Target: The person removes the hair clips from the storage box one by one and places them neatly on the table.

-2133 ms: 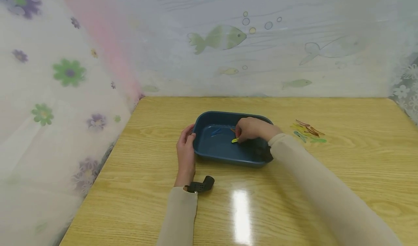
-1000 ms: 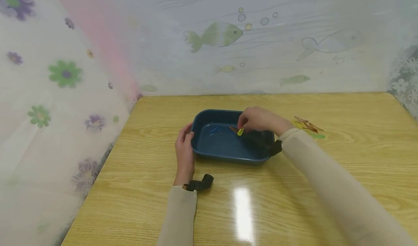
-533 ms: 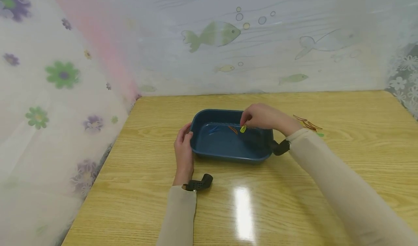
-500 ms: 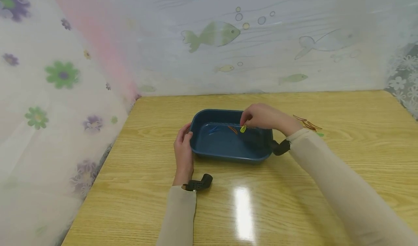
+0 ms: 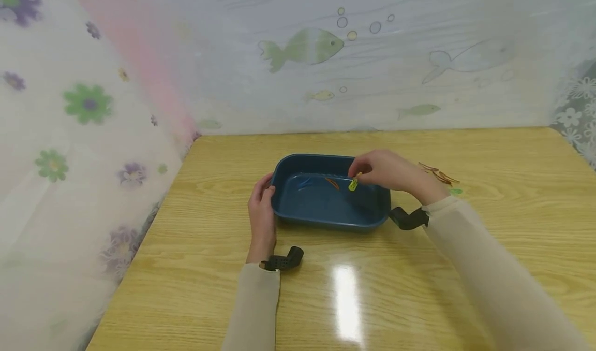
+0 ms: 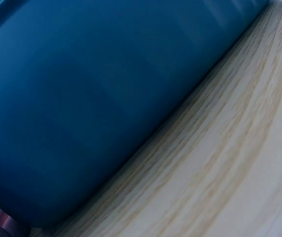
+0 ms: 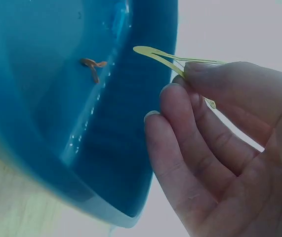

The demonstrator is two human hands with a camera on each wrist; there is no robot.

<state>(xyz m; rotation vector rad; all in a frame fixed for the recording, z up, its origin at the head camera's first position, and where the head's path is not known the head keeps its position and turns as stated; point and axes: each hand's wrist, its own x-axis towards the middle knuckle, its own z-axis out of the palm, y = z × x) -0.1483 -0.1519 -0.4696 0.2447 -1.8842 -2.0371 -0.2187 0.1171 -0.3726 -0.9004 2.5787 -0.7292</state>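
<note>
A dark blue plastic basin stands on the table, and my left hand grips its left end, thumb at the rim. Over the basin's right part, my right hand pinches a yellow snap hair clip between thumb and fingers. Seen from the right wrist, that clip has its two parts spread apart, its rounded end pointing away from the fingers. On the basin floor lie an orange hair clip and, left of it, blue hair clips.
Right of the basin, partly behind the right hand, more hair clips in reddish brown and a green one lie on the wooden table. Patterned sheets hang behind the table and along its left side.
My right hand has risen and drifted right with the yellow hair clip, uncovering the orange one and hiding part of the loose clips. My left hand keeps its grip on the basin.
</note>
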